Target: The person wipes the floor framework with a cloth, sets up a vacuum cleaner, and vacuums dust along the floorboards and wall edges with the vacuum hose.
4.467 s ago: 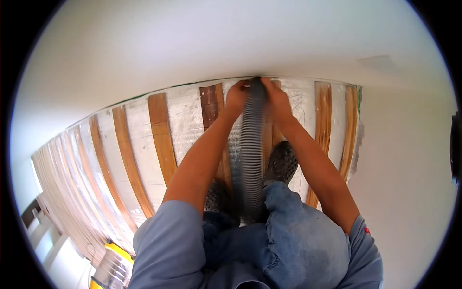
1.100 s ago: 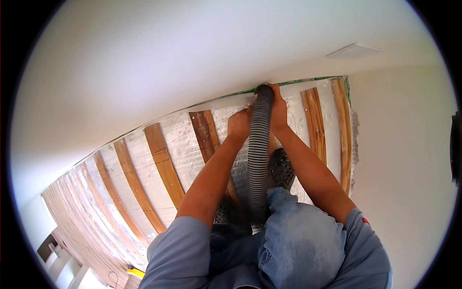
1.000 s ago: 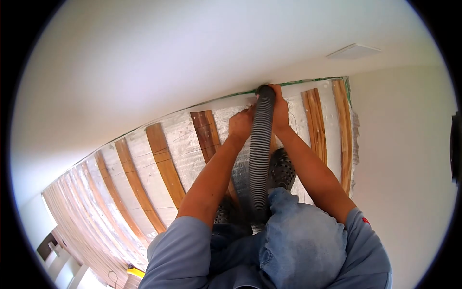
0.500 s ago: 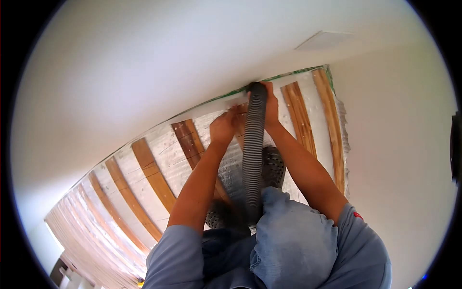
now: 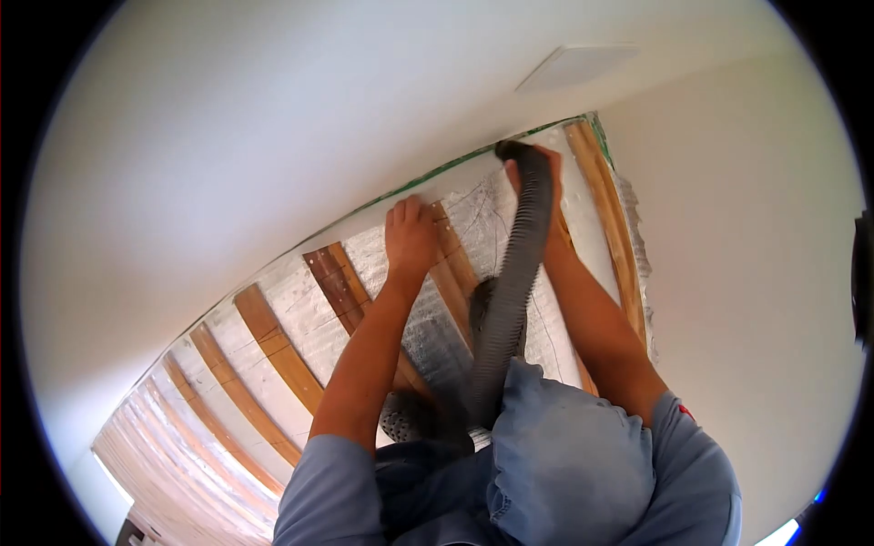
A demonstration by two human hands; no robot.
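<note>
My right hand (image 5: pixel 549 173) is closed round the upper end of a dark ribbed hose (image 5: pixel 514 282), near the green-edged top of the slatted panel. The hose runs down between my legs, and its tip touches or nearly touches the green edge (image 5: pixel 446 168). Off to the left, my left hand (image 5: pixel 410 235) lies against the panel top beside a wooden slat (image 5: pixel 452 264), apart from the hose. Its fingers are bent and pressed together; whether anything is under them is hidden.
Wooden slats, such as this one (image 5: pixel 278 346), run over silvery sheeting (image 5: pixel 364 259). A white smooth surface (image 5: pixel 273 118) with a square plate (image 5: pixel 578 66) lies beyond the green edge. A plain wall (image 5: pixel 737 273) stands right. My shoes (image 5: pixel 408 417) rest on the slatted area.
My left hand has moved left, away from the hose. My right hand and the hose top have shifted right, so the hose now leans right. The view has turned and shifted.
</note>
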